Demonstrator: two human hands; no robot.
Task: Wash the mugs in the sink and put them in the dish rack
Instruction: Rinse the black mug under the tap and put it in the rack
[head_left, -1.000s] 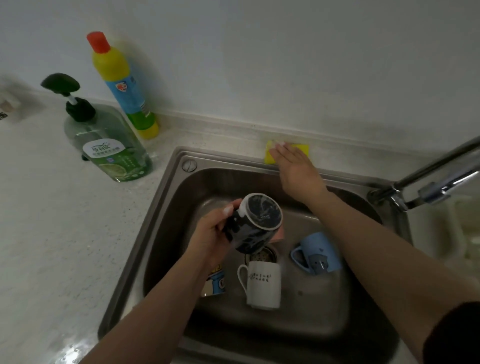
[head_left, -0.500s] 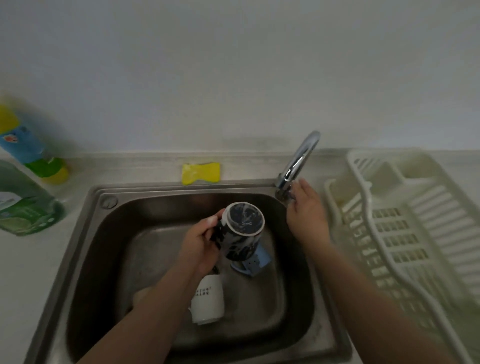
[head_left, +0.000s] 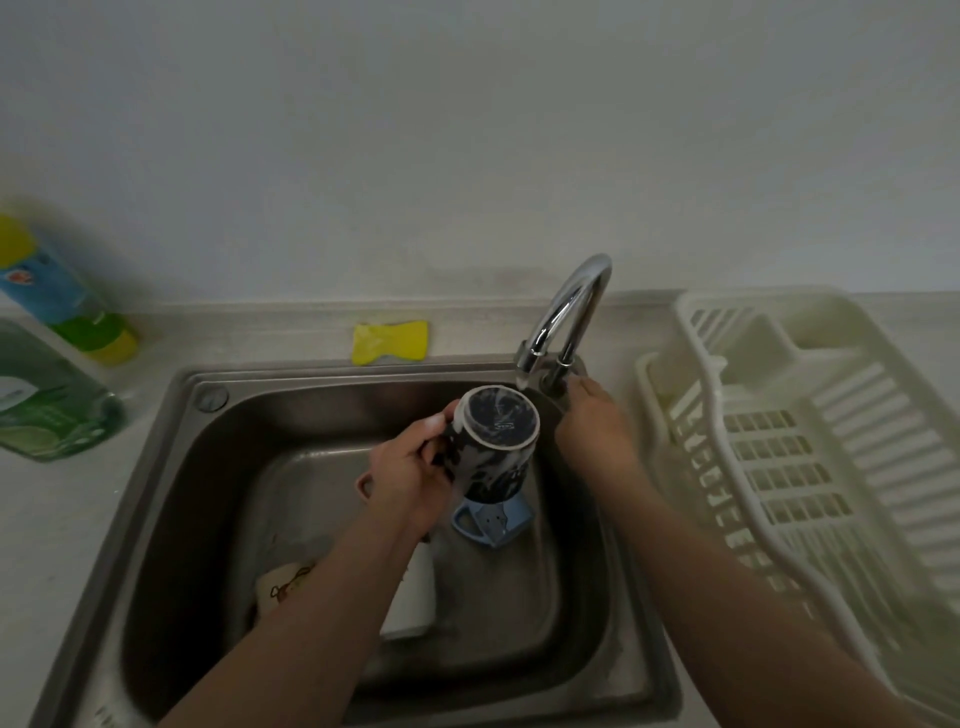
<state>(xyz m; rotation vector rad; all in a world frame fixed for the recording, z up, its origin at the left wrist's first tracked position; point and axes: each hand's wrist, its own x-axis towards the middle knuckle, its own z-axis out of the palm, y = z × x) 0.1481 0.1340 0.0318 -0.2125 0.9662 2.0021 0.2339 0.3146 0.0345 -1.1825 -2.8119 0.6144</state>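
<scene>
Since a second ago the right hand (head_left: 589, 423) has left the yellow sponge (head_left: 390, 341) on the back ledge and now sits at the base of the tap (head_left: 563, 317), while the left hand (head_left: 413, 478) has carried the dark mug (head_left: 496, 447) up toward the spout. Left of that grip, at the frame's edge, a green soap bottle (head_left: 49, 405) and a yellow and blue bottle (head_left: 62, 306) are cut off and blurred, so their labels cannot be read. Below the grip, the left forearm hides most of a cream patterned mug (head_left: 283, 587) and part of a white mug (head_left: 415, 592) lying in the sink (head_left: 171, 467); a pinkish handle or rim (head_left: 364, 486) peeks out just behind the left wrist, too little to identify. The left hand curls around the dark mug's handle side, thumb up by the base, holding it tilted with its bottom toward the camera, just under the spout; whether water is running is hard to tell. Directly beneath the held mug, a light blue mug (head_left: 491, 519) lies on the sink floor, partly covered by it. To the right of the grip, the right hand reaches past the mug to the tap's base, fingers bent around something there, though the exact hold is hidden by the hand itself. Farthest right, the white dish rack (head_left: 810, 447) is motion-blurred and runs off the frame.
</scene>
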